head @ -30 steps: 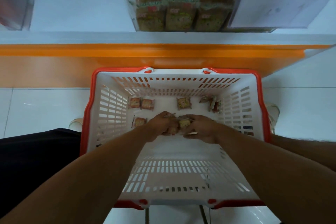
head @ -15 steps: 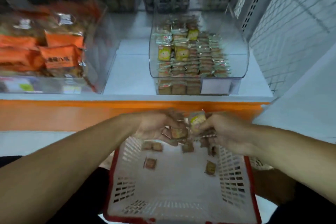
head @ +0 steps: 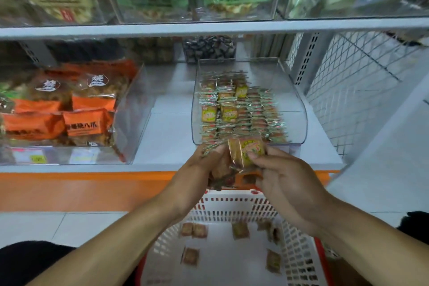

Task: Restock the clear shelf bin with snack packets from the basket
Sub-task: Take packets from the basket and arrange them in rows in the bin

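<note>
— Where are the hands in relation to the clear shelf bin (head: 294, 121)?

— Both are raised just in front of its low front lip. The left hand (head: 204, 169) has its fingers curled round a small bunch of snack packets (head: 246, 151), and the right hand (head: 281, 176) pinches the same bunch from the other side, thumb and forefinger closed on a yellow-and-green wrapper. The two hands nearly meet over the bunch. The top packet overlaps the bin's front edge in the view, but whether it touches the plastic cannot be told.

— And the bin itself?

— It sits on the white shelf (head: 167, 137), already holding neat rows of the same packets, standing on edge, filling its left and middle parts; the right strip of the bin shows bare plastic.

— What about the basket (head: 299, 253)?

— Below the bin and nearer the person — white with a red rim, on the floor between the forearms. Loose packets (head: 190, 256) lie scattered flat on its bottom, several in a rough line near its far wall and two more closer in.

— Anything beside the bin?

— To its left, well apart, another clear bin (head: 130, 123) holds orange snack bags (head: 88, 123). Behind it stands a small container of dark wrapped sweets (head: 209, 47). To its right rises a white wire-grid panel (head: 352, 90). Above it an upper shelf carries more clear bins with green and tan bags.
</note>
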`<control>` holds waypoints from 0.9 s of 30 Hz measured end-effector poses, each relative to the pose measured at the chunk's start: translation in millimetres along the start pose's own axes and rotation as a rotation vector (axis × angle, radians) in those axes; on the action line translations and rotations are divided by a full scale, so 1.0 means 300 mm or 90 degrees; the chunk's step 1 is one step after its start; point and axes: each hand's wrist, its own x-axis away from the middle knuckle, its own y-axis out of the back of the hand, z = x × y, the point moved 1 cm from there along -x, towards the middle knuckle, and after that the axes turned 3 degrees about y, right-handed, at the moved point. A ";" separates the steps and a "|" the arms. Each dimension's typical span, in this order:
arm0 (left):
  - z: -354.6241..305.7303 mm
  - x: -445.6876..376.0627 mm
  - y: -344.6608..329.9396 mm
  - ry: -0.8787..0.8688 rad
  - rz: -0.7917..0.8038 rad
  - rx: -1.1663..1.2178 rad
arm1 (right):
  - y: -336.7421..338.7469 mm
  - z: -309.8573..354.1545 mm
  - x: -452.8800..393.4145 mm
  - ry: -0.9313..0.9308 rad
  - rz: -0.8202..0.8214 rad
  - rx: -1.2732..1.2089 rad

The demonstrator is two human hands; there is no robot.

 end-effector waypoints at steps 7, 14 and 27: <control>-0.017 -0.030 -0.013 0.018 -0.099 0.022 | -0.004 -0.013 -0.041 0.075 0.034 0.043; -0.035 -0.022 -0.048 -0.012 -0.153 -0.028 | -0.016 -0.032 -0.050 0.069 0.040 0.105; -0.078 -0.028 -0.098 -0.053 -0.175 0.177 | -0.030 -0.015 -0.045 0.009 0.104 0.100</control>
